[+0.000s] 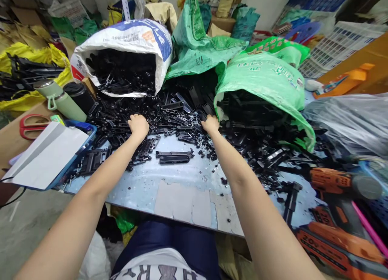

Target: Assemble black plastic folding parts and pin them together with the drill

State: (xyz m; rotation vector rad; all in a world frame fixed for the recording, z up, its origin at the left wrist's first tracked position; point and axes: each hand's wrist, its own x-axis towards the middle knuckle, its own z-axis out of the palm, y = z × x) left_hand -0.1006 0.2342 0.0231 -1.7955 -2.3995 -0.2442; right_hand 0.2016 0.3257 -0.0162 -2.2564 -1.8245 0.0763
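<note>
Both my arms reach forward over a pale blue table (169, 179) into a heap of small black plastic parts (169, 110). My left hand (138, 125) rests knuckles-up on the parts at the heap's near edge, fingers curled down among them. My right hand (210, 123) is also curled into the pile, beside the mouth of a green sack (266, 82). What either hand grips is hidden under the fingers. A longer assembled black piece (174, 156) lies on the bare table between my forearms.
A white sack (130, 41) full of black parts lies open at the back left. A green bottle (59, 99), red scissors (32, 125) and a blue tray (79, 150) under a white sheet sit left. Orange power drills (339, 183) lie at the right.
</note>
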